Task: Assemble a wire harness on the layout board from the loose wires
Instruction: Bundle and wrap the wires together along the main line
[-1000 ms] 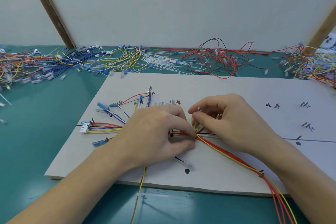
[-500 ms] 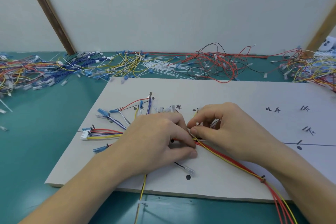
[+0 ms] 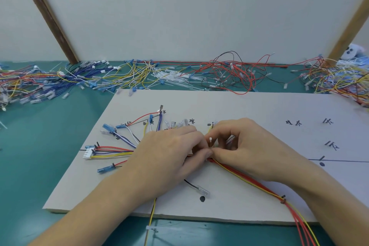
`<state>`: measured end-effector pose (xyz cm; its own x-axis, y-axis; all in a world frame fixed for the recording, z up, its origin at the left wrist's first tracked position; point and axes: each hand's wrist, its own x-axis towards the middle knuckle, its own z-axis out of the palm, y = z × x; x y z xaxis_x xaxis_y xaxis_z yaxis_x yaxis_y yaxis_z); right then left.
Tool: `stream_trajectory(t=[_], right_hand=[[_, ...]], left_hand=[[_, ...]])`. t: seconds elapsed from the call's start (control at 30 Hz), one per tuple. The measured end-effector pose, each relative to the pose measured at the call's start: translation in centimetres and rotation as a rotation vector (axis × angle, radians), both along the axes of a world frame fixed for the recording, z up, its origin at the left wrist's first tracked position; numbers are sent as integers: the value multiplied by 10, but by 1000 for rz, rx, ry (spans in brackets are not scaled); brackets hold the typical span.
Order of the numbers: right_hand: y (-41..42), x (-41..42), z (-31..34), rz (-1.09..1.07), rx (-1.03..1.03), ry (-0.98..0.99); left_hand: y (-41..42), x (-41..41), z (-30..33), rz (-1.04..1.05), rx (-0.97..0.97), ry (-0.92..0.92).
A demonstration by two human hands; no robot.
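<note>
The white layout board (image 3: 249,106) lies on the green table, marked with black lines, dots and handwritten labels. A wire harness fans out on its left part, with blue terminals and a white connector (image 3: 87,153) at the wire ends. Its red and yellow trunk (image 3: 245,178) runs down to the right, off the board's front edge. My left hand (image 3: 165,156) presses on the harness junction. My right hand (image 3: 245,150) meets it there, and the fingertips of both pinch the bundle around a small white cable tie (image 3: 211,140).
Heaps of loose wires line the table behind the board: blue and mixed ones (image 3: 40,82) at left, yellow (image 3: 137,74), white cable ties (image 3: 171,78), red and black (image 3: 235,72), a mixed heap (image 3: 339,78) at right. A yellow wire (image 3: 151,215) hangs over the front edge.
Both hands have stayed at the junction. My right fingers have curled lower onto the bundle, closer to my left thumb, and the white tie end now stands between them.
</note>
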<state>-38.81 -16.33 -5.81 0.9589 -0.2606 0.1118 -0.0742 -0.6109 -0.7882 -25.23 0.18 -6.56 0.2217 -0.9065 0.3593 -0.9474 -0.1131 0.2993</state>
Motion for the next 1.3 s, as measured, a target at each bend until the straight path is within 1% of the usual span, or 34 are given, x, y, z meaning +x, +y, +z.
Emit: stream_trajectory(t=[0.1,0.2,0.33,0.4,0.57,0.67,0.73,0.8,0.87,0.93,1.0,1.13,1.3], right_hand=[[0,-1,2,3,40,-9],[-2,-1,4,-8,120,-4],[-4,-3,5,3,187,10],[-2,-2,4,-12,179,4],[6,2,-3,-73,53,-76],[7,2,-3,-70,47,-77],[6,1,-4,-65,65,-61],[5,1,-4,-66,63,-51],[5,1,-5,-64,60,-49],[4,2,-5,-63,61,-48],[2,3,-6,-64,69,-41],[-1,3,-8,-81,104,-20],[-1,2,-7,-70,156,-10]], left_hand=[[-2,-2,-3,65,-42,3],[-3,-2,-5,115,-17,7],[-3,-1,-8,160,-14,89],[-4,-2,-8,183,-16,97],[-5,-2,-8,205,-1,118],[-5,0,-6,183,-19,163],[-5,1,-5,142,-51,211],[-2,0,-3,99,-139,241],[0,-1,1,83,-252,211],[3,-2,5,74,-310,214],[4,-3,7,66,-271,240],[3,-7,2,88,-112,231],[2,-13,-2,139,-113,281]])
